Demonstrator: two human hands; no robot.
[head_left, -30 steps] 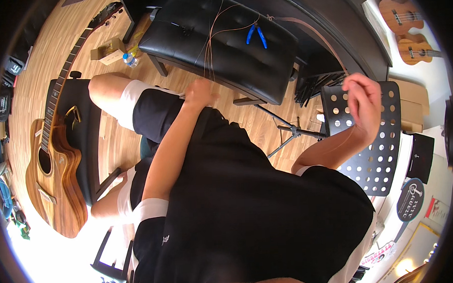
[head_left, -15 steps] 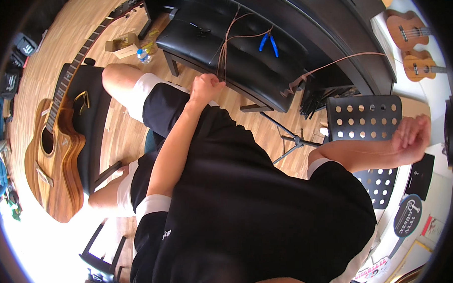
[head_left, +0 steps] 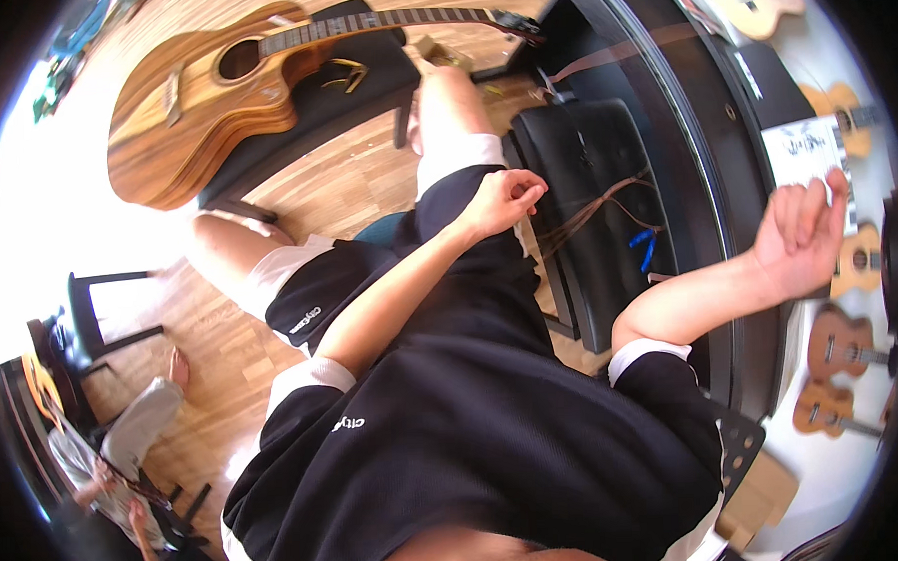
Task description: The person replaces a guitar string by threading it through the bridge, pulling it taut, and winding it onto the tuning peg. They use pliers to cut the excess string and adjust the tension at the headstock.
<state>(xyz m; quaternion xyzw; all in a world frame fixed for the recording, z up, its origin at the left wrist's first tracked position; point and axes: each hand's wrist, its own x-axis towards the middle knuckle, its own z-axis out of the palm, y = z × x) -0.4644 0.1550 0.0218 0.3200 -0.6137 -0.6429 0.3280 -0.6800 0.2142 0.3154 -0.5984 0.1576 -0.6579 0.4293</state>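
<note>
- The curled palm of the left hand is hidden, so whether it pinches a strand cannot be told.
- Anything thread-thin in the right hand is too fine to make out.
- The brown strings blur together, too thin to count.
- The blue pliers are smeared, their tips unclear.
- A cardboard box is partly hidden behind a knee.
- Another person is partly lost in the dark lower-left rim.
- The pale guitar is cut off at the top.
</note>
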